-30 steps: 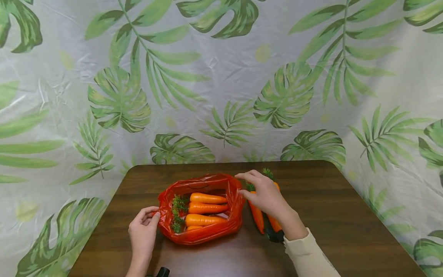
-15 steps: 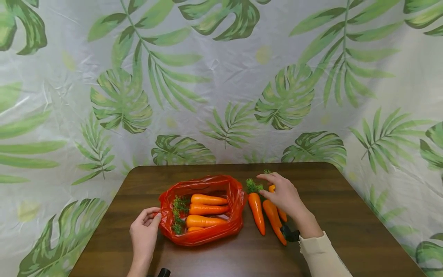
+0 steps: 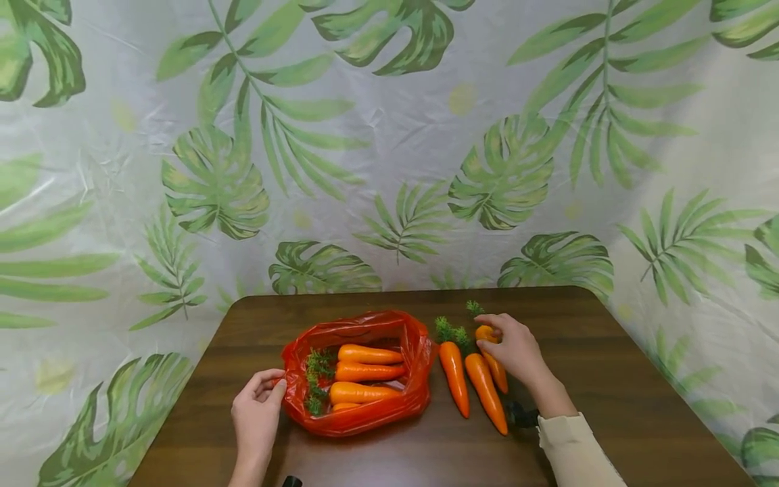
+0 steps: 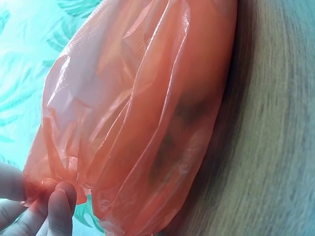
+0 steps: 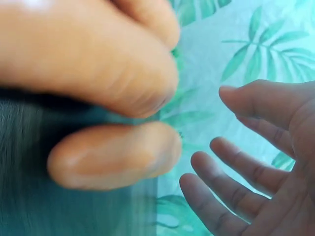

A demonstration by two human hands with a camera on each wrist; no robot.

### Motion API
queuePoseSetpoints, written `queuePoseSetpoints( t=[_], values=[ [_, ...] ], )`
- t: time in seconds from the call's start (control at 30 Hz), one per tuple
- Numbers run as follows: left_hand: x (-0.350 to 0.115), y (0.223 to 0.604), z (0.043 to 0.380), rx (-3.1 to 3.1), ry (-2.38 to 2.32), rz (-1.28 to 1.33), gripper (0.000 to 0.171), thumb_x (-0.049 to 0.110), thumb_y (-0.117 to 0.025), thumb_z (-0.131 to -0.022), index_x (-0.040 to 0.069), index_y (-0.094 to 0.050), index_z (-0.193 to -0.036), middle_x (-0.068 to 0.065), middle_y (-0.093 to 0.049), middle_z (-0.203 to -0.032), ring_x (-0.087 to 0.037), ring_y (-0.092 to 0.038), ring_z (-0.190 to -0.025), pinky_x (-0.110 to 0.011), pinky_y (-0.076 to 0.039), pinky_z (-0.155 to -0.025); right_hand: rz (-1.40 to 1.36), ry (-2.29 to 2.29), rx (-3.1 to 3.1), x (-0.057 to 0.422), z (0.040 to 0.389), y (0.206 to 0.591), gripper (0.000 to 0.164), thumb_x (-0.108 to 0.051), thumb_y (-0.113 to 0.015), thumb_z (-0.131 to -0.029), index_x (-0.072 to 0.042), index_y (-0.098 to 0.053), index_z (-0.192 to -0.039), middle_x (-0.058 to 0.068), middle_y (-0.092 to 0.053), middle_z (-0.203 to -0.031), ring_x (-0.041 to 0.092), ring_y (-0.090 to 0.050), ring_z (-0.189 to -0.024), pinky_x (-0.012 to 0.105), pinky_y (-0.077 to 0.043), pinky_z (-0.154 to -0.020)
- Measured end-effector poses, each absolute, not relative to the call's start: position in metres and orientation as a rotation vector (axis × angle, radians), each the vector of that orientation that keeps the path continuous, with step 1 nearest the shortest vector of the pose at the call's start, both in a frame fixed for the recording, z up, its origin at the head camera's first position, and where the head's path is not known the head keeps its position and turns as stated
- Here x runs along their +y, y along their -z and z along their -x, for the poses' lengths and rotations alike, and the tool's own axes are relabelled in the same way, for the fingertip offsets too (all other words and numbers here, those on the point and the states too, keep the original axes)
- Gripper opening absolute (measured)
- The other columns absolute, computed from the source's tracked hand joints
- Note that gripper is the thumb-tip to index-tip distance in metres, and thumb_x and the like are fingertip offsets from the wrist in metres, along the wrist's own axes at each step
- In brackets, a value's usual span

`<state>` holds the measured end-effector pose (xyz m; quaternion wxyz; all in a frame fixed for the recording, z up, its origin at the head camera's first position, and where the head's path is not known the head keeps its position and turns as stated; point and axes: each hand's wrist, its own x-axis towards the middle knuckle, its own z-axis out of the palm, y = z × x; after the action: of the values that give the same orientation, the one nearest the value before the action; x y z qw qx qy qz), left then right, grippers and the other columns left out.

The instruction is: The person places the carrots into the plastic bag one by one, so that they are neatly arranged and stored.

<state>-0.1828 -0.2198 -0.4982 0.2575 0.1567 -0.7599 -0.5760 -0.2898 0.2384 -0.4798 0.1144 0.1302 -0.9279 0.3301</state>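
Note:
My left hand pinches the gathered left edge of a red plastic bag between thumb and fingers. Several orange carrots with green tops lie inside the bag, whose mouth faces up. To its right are three loose carrots. My right hand is at the rightmost carrot, thumb and fingertips beside its upper end. In the right wrist view the fingers are spread and apart from the nearest carrot. The left wrist view shows thumb and fingers on the bag's bunched plastic.
One loose carrot lies close to the bag's right side, and another carrot is beside it. Everything is on a dark wooden table. Behind it hangs a leaf-patterned sheet.
My right hand has left the bag's right rim and moved right to the rightmost loose carrot, uncovering the others. My left hand keeps its hold on the bag.

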Motion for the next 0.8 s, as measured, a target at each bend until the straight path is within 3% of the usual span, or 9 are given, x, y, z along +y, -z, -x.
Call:
queuePoseSetpoints(
  t=[0.2,0.47,0.67,0.8],
  values=[
    [-0.22,0.498,0.183,-2.047,1.582,-0.42,0.012,0.003,-0.072,-0.091,0.005,-0.075,-0.102,-0.015,-0.072,-0.093,-0.011,-0.065,-0.073,-0.018,-0.05,-0.06,-0.302,-0.893,-2.788,0.245,0.296,0.487,0.045,-0.02,-0.078,-0.089,-0.016,-0.066,-0.132,0.016,-0.062,-0.118,0.035,-0.065,-0.097,0.052,-0.053,-0.073],
    [-0.221,0.498,0.181,-2.046,1.602,-0.434,0.013,0.003,-0.072,-0.091,0.005,-0.075,-0.103,-0.016,-0.072,-0.094,-0.012,-0.065,-0.074,-0.019,-0.051,-0.061,-0.283,-0.799,-2.841,0.251,0.304,0.497,0.05,-0.023,-0.079,-0.087,-0.014,-0.064,-0.134,0.016,-0.062,-0.114,0.024,-0.06,-0.082,0.043,-0.049,-0.064],
    [-0.221,0.499,0.18,-2.054,1.578,-0.424,0.013,0.002,-0.072,-0.091,0.005,-0.075,-0.102,-0.015,-0.072,-0.093,-0.012,-0.065,-0.074,-0.018,-0.051,-0.061,-0.289,-0.842,-2.865,0.256,0.307,0.504,0.054,-0.024,-0.077,-0.088,-0.013,-0.06,-0.139,0.017,-0.063,-0.122,0.039,-0.061,-0.104,0.057,-0.05,-0.08],
    [-0.221,0.497,0.181,-2.052,1.573,-0.407,0.013,0.002,-0.072,-0.09,0.005,-0.075,-0.102,-0.015,-0.072,-0.093,-0.012,-0.065,-0.073,-0.018,-0.051,-0.061,-0.274,-0.897,-2.881,0.261,0.309,0.506,0.058,-0.021,-0.076,-0.088,-0.01,-0.056,-0.142,0.018,-0.064,-0.122,0.04,-0.061,-0.108,0.058,-0.049,-0.084]
  ],
)
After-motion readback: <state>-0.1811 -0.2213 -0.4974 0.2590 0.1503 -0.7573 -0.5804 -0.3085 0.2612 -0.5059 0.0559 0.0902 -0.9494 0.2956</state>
